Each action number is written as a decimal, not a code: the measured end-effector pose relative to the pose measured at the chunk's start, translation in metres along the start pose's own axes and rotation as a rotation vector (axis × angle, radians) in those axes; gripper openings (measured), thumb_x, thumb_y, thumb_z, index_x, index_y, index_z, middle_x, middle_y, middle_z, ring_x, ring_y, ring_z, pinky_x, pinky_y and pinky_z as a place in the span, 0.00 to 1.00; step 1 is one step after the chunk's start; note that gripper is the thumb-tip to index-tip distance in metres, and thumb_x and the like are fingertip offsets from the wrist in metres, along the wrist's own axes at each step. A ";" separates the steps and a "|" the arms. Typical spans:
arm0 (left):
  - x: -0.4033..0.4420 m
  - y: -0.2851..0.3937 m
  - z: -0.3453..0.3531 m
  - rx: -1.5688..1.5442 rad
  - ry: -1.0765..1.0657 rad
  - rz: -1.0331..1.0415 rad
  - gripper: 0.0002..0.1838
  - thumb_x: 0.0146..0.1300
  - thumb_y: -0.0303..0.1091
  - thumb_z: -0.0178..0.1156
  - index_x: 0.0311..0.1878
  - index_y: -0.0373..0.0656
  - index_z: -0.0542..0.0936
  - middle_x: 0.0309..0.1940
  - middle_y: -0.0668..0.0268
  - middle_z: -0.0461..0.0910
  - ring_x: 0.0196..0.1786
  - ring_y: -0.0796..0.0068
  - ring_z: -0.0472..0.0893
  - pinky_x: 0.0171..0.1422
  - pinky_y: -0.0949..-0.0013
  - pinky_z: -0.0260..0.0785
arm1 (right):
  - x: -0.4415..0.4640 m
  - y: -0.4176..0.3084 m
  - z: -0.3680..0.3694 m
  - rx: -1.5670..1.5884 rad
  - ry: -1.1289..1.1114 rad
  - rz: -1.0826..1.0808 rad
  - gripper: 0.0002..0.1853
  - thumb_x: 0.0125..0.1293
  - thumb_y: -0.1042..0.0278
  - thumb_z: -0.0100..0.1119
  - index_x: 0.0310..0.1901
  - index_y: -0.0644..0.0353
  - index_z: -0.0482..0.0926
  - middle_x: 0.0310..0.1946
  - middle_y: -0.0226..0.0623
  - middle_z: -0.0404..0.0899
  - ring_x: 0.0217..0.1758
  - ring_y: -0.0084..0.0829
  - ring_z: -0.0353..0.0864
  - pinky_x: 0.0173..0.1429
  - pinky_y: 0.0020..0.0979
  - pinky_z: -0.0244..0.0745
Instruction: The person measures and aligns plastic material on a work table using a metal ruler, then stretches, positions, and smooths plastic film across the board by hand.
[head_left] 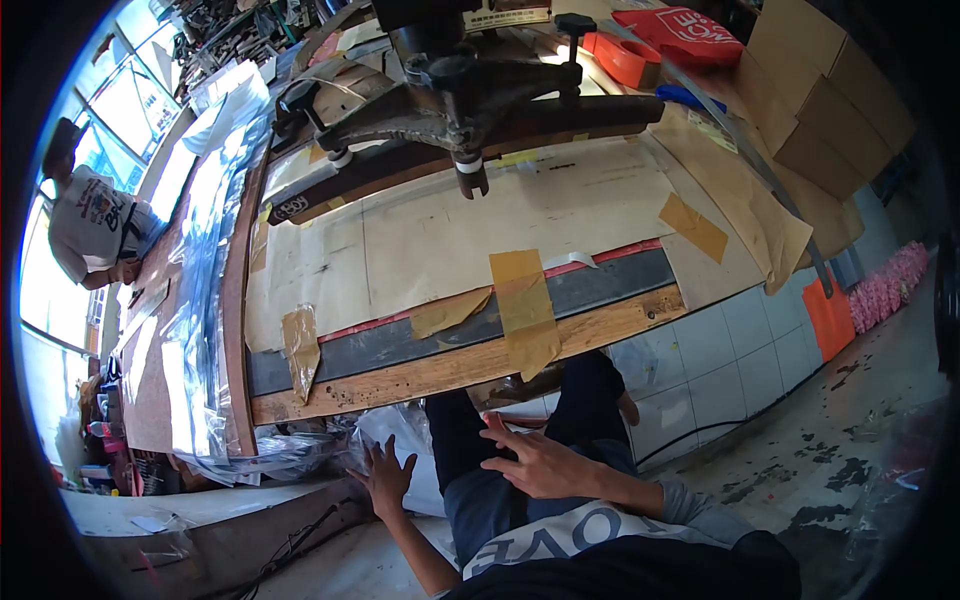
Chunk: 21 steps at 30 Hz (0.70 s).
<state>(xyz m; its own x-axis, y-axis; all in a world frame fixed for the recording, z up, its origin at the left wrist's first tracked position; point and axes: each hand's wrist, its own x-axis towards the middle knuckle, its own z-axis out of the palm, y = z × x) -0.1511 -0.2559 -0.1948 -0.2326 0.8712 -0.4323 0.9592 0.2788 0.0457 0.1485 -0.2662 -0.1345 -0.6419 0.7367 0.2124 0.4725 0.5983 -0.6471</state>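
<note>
My left hand (386,478) is raised in front of the bench, palm toward it, with its fingers spread and nothing in them. Over my lap, my right hand (545,466) has its fingers stretched out and apart. A small red spot shows by its fingertips; I cannot tell whether it is an object or whether I touch it. Both hands are below the bench's wooden front edge (610,325). A pale sheet (430,245) lies on the bench, with brown tape (524,310) across its near side. Above it stands a dark metal press arm (400,112) with a bar.
Cardboard boxes (815,100), a red bag (685,35) and a roll of orange tape (625,60) sit at the back right. Clear plastic film (205,250) drapes the table at left, where another person (95,215) stands. A black cable (700,430) runs along the floor.
</note>
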 end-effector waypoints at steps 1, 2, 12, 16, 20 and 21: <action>0.000 0.000 0.001 -0.006 -0.006 -0.006 0.35 0.60 0.60 0.57 0.69 0.59 0.64 0.69 0.54 0.63 0.75 0.50 0.55 0.70 0.23 0.30 | 0.000 0.001 0.001 -0.017 0.004 -0.011 0.19 0.58 0.73 0.62 0.53 0.59 0.79 0.67 0.50 0.59 0.59 0.35 0.75 0.59 0.38 0.75; 0.000 0.000 0.002 -0.011 -0.012 -0.012 0.35 0.60 0.60 0.57 0.69 0.59 0.64 0.69 0.54 0.63 0.75 0.50 0.55 0.70 0.23 0.30 | 0.000 0.003 0.002 -0.002 -0.003 0.010 0.18 0.58 0.73 0.61 0.52 0.60 0.80 0.65 0.51 0.61 0.60 0.40 0.74 0.62 0.40 0.73; 0.001 0.011 0.008 -0.038 -0.045 0.019 0.35 0.61 0.59 0.57 0.70 0.59 0.64 0.71 0.57 0.61 0.76 0.51 0.53 0.71 0.24 0.31 | -0.004 0.008 -0.021 -0.039 0.020 0.108 0.18 0.56 0.74 0.61 0.51 0.60 0.79 0.61 0.44 0.66 0.63 0.39 0.72 0.61 0.39 0.75; 0.000 0.015 0.012 -0.049 -0.031 0.038 0.35 0.61 0.59 0.57 0.69 0.58 0.65 0.70 0.56 0.62 0.76 0.51 0.52 0.71 0.24 0.30 | -0.002 0.012 -0.023 -0.044 0.006 0.150 0.19 0.57 0.72 0.64 0.52 0.55 0.79 0.62 0.43 0.65 0.58 0.42 0.75 0.60 0.40 0.74; -0.004 0.014 0.016 -0.063 -0.010 0.051 0.35 0.60 0.59 0.58 0.69 0.57 0.66 0.69 0.55 0.63 0.76 0.50 0.52 0.71 0.24 0.30 | 0.006 0.013 -0.027 -0.023 0.062 0.091 0.19 0.57 0.76 0.61 0.52 0.57 0.78 0.60 0.41 0.68 0.54 0.39 0.79 0.53 0.37 0.80; -0.006 0.014 0.018 -0.071 -0.012 0.051 0.35 0.60 0.59 0.58 0.68 0.57 0.66 0.69 0.55 0.63 0.76 0.50 0.52 0.71 0.24 0.30 | 0.005 0.017 -0.024 0.009 0.067 0.094 0.18 0.57 0.77 0.60 0.52 0.57 0.78 0.59 0.41 0.69 0.54 0.39 0.79 0.54 0.37 0.80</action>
<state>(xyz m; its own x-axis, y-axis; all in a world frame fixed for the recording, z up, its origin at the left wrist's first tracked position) -0.1337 -0.2646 -0.2081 -0.1813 0.8800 -0.4390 0.9559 0.2626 0.1315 0.1685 -0.2449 -0.1269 -0.5531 0.8092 0.1983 0.5236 0.5228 -0.6727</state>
